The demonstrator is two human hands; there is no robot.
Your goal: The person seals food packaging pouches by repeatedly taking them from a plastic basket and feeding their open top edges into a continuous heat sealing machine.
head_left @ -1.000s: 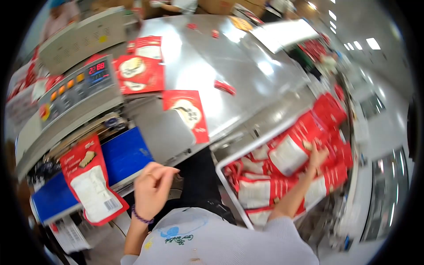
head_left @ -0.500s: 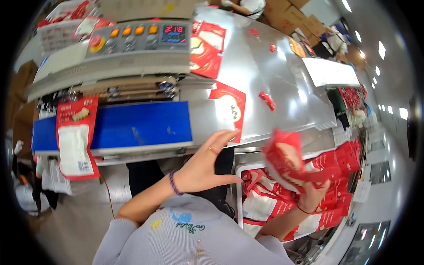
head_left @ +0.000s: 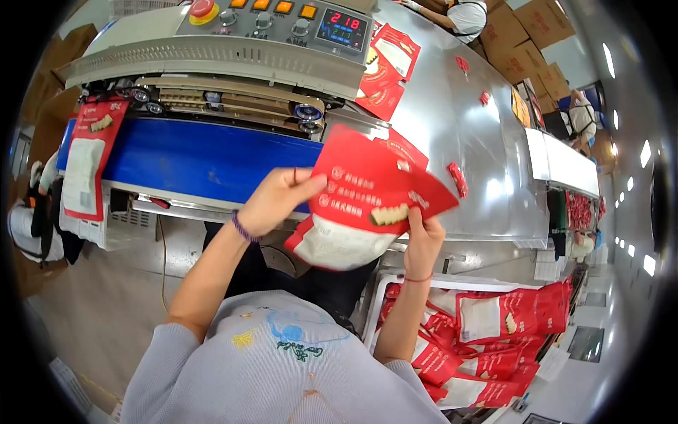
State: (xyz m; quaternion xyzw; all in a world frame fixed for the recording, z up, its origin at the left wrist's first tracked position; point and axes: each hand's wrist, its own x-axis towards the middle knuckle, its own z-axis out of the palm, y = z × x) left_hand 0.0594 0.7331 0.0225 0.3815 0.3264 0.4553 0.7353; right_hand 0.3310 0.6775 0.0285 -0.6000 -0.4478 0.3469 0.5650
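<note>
Beyond the left end of the blue conveyor belt (head_left: 219, 159), part of another person (head_left: 46, 226) is seen. Across that end of the belt a filled red-and-white pouch (head_left: 86, 166) is laid, its lower end hung past the front edge. Behind the belt, the band sealer (head_left: 233, 60) is set, with a red knob (head_left: 203, 8) on its panel and "218" shown in red on its display (head_left: 342, 28). In front of the belt's right end, the left side of a printed red pouch (head_left: 364, 201) is pinched between thumb and fingers by the grip of the left hand (head_left: 272, 203). Right of the belt's end, its other side is pinched by the right hand's grip (head_left: 425, 242), so that the pouch is held up, tilted, between both hands. Behind and right of the belt, flat pouches (head_left: 388, 67) are spread on the steel bench (head_left: 494, 201), with small red packets (head_left: 458, 180) scattered farther right. To the front right of the belt, a white crate (head_left: 374, 304) is filled with similar pouches (head_left: 487, 318).
</note>
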